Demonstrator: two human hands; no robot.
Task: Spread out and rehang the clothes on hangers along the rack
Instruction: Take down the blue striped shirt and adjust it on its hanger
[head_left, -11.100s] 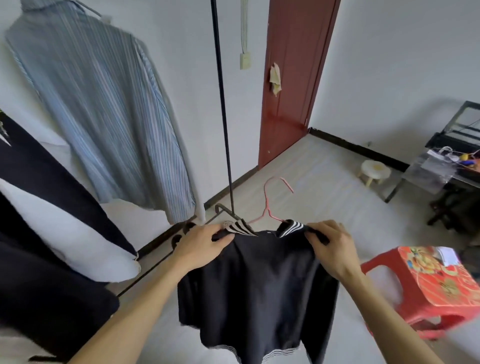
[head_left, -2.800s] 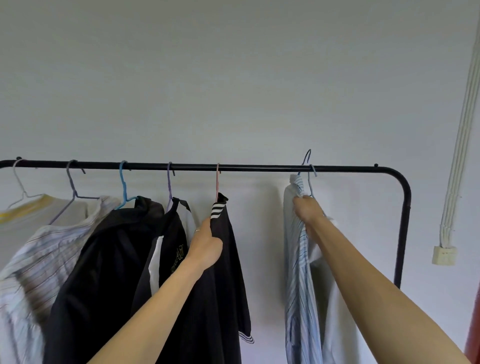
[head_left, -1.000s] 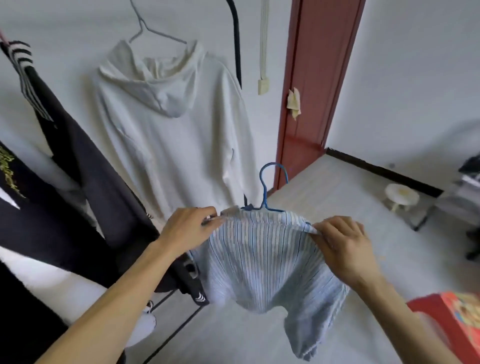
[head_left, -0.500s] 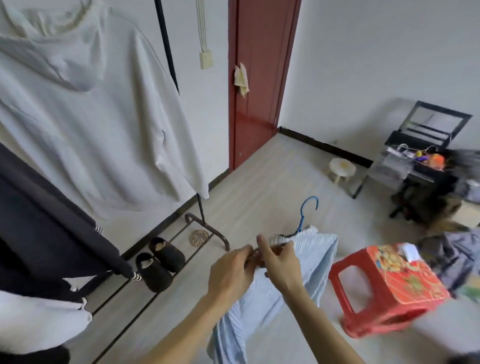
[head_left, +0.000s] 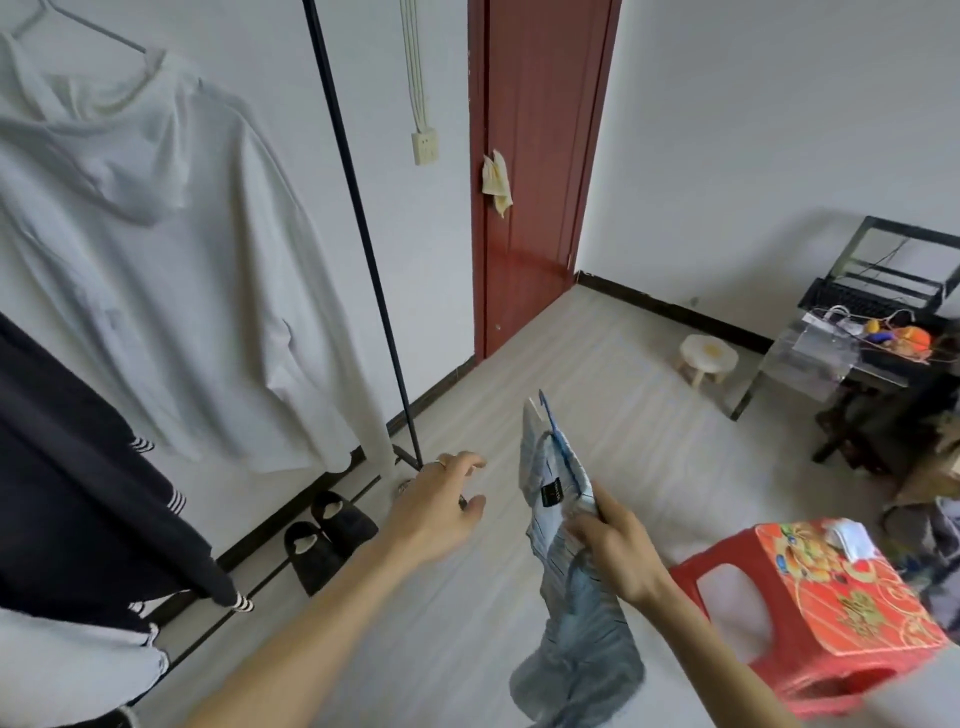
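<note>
one pale blue striped shirt (head_left: 582, 623) hangs bunched on its blue plastic hanger (head_left: 560, 441), off the black metal rack (head_left: 363, 234), gripped by the right hand (head_left: 618, 545), fingers curled round the cloth; the left hand (head_left: 441, 504) beside it holds nothing, fingers spread.

- The hooded top (head_left: 156, 260) hangs just left of the rack pole (head_left: 365, 249).
- The door (head_left: 535, 171) stands right of the pole and behind it.
- The shoes (head_left: 327, 535) lie left of the pole's foot.
- The shirt (head_left: 587, 634), held in the right hand (head_left: 618, 551), hangs right of the pole.
- The left hand (head_left: 441, 504) is between the pole and the shirt.
- The stool (head_left: 831, 613) sits far right of the pole.
</note>
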